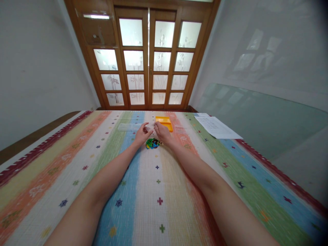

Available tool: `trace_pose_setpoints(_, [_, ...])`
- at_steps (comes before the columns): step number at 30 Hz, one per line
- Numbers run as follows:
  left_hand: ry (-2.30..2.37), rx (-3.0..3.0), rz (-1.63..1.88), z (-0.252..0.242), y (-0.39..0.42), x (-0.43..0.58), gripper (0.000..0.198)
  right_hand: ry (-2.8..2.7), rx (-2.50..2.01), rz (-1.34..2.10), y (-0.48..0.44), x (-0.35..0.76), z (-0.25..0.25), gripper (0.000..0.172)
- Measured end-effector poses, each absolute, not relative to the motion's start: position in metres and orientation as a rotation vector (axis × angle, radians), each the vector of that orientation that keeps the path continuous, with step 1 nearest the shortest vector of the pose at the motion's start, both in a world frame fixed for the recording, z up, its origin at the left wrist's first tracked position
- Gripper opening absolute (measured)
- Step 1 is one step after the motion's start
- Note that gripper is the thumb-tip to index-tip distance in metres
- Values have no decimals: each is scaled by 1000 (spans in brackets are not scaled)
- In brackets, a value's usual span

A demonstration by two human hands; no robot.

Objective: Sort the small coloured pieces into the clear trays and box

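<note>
My left hand [142, 134] is over the table's middle, its thumb and fingers curved and apart. Close beside it, my right hand [162, 132] has its fingers bent together in a pinch; whatever they hold is too small or hidden to make out. A pale, see-through patch shows between the fingertips, but I cannot tell what it is. Just below both hands lies a pile of small pieces [152, 143], green, blue, yellow and dark. Behind my right hand sits a yellow compartment tray [167, 126], partly covered by the fingers.
A clear plastic container [125, 127] lies left of my left hand. Another faint clear item [180, 129] lies right of the yellow tray. White printed paper [214, 126] rests at the right edge. A striped cloth [148, 191] covers the table; wooden glazed doors [147, 68] stand beyond.
</note>
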State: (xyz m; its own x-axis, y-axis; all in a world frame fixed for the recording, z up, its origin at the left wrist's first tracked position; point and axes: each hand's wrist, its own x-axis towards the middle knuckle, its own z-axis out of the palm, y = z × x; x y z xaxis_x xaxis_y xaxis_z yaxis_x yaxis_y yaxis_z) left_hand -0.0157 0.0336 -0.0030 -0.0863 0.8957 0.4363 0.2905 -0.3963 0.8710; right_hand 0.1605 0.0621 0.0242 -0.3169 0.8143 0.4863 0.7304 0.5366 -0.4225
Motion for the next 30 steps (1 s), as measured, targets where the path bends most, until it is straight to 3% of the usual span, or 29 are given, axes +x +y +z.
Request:
trace_pose_setpoints(9, [1017,1633,1505,-2,28,-11,64,-1827,-1255,536,82,172,17,29])
trace_pose_setpoints(19, [1142,1686,1409,2,26,-14,68,-1774,-1345,359,80,175,18,26])
trace_pose_setpoints(24, [1344,1595,1467,-5,37,-21,69,-1922,-1150,318,63,170,26,31])
trace_pose_setpoints(30, [1375,1524,1582,-9,50,-38,63,-2295,-860,77,44,165,29,25])
